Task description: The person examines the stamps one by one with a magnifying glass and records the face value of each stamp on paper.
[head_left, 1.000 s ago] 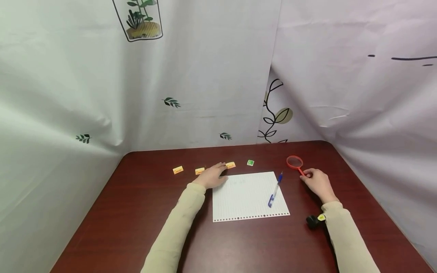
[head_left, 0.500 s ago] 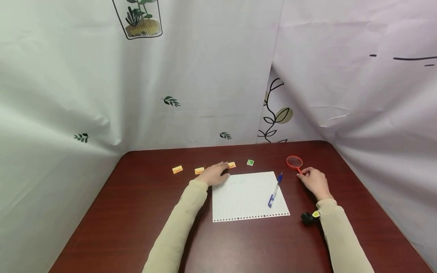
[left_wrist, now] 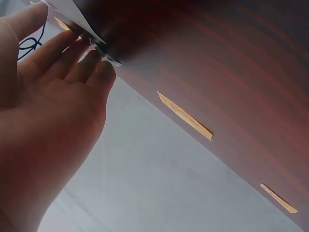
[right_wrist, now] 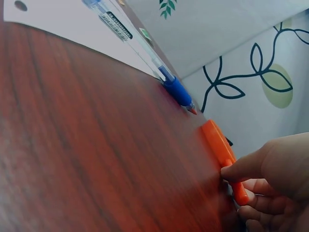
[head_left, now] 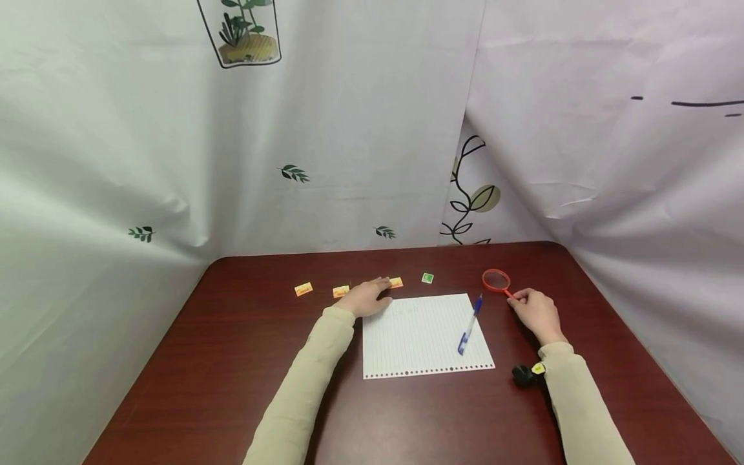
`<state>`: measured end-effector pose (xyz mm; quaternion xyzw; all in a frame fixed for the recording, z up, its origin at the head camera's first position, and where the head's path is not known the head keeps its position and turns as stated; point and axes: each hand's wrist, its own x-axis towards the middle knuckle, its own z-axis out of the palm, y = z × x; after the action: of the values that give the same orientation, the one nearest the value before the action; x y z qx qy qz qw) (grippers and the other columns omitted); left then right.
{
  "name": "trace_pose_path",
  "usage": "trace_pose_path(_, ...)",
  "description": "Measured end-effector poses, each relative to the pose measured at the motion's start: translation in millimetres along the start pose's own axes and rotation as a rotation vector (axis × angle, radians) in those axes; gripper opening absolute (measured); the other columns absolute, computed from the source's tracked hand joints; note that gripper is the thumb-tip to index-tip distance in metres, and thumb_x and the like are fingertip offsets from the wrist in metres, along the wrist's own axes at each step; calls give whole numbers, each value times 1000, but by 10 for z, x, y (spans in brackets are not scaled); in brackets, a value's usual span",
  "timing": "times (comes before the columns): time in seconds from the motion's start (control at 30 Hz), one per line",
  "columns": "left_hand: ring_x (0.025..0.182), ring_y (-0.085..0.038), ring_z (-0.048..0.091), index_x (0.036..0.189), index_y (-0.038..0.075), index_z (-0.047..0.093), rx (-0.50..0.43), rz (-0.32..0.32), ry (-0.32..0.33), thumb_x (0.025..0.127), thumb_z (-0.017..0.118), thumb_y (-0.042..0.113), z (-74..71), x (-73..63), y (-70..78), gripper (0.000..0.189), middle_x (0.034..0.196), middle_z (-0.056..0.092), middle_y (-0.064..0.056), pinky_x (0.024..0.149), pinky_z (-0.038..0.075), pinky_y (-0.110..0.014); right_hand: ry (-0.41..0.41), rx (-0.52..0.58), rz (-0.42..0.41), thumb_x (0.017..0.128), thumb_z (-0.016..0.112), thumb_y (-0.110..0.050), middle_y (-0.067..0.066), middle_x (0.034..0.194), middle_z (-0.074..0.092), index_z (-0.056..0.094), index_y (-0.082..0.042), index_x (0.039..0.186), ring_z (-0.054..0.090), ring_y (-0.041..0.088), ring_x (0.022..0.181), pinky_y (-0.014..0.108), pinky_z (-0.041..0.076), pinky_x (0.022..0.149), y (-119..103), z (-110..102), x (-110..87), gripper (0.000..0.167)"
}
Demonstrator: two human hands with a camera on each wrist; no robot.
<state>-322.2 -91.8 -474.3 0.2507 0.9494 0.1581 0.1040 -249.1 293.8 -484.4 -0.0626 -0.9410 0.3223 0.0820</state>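
Right of the lined sheet (head_left: 427,339), the red magnifying glass (head_left: 496,280) swings slightly nearer it, handle pinched by the right hand (head_left: 536,314), apparently being repositioned. The left hand (head_left: 366,298), fingers extended, covers the far-left corner.

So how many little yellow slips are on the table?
3: the leftmost slip, the middle slip beside the left hand, and the rightmost slip at its fingertips. The hand may hide more.
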Motion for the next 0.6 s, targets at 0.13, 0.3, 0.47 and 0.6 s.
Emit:
trace_pose_path(0.13,149,-24,32,152,6,45,-12,0,12,104,58,30,17,4,-9,55,159,39,-7,118,32,-40,-2,2,6,97,64,-20,12,79,65,67,7,104,58,24,67,35,42,57,-5,-21,-11,28)
trace_pose_path(0.3,148,-23,32,152,7,44,2,-2,1,105,57,29,12,8,-2,54,160,37,-6,117,32,-39,60,15,26,98,64,-20,14,83,67,68,7,106,58,25,68,36,42,59,-55,-51,-29,28)
trace_pose_path(0.47,148,-24,33,152,6,45,0,8,-7,104,57,29,-10,-4,-8,54,160,38,-7,117,32,-39,162,61,4,99,64,-18,16,86,67,69,7,106,57,25,69,37,39,63,-171,-60,3,26)
trace_pose_path(0.6,149,-24,32,152,6,45,-12,15,-7,104,57,28,0,-6,-23,54,160,38,-8,117,32,-40,228,99,-7,99,65,-19,17,88,67,69,6,106,55,25,71,36,38,66,-313,-65,54,26)
